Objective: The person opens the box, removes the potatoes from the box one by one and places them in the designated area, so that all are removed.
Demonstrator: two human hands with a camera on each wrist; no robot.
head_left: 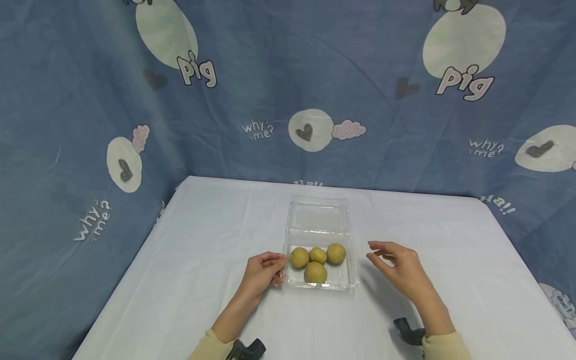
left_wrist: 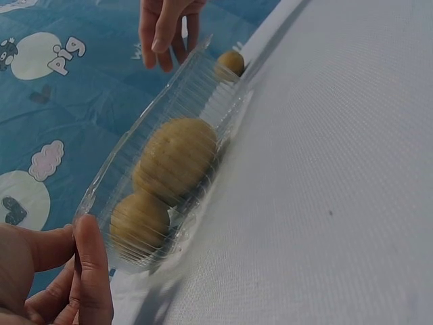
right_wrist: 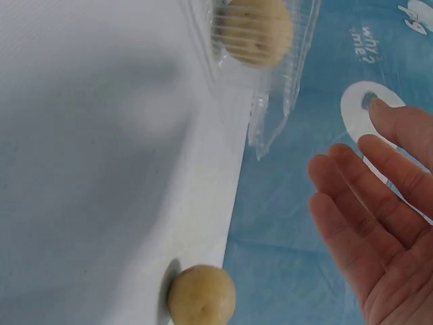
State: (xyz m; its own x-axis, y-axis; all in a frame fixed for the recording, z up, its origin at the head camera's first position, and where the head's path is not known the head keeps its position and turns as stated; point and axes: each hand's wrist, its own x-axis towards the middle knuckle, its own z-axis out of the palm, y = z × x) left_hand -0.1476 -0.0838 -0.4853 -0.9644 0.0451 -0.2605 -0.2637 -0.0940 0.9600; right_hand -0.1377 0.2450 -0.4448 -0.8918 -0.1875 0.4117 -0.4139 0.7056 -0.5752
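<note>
A clear plastic clamshell box [head_left: 339,279] lies on the table with its lid [head_left: 318,215] folded back, away from me. Several potatoes [head_left: 315,273] sit inside it, also seen through the ribbed wall in the left wrist view. At the box's left edge, my left hand [head_left: 265,268] pinches the rim between thumb and fingers. My right hand [head_left: 398,265] hovers to the right of the box, holding nothing, fingers loosely bent and thumb apart. One more potato [right_wrist: 201,296] rests on the table outside the box on that side; the head view does not show it.
A white cloth [head_left: 216,235] covers the table. Behind it and along the left hangs a blue printed curtain [head_left: 252,65]. Dark wrist mounts [head_left: 408,331] stick out beside both forearms.
</note>
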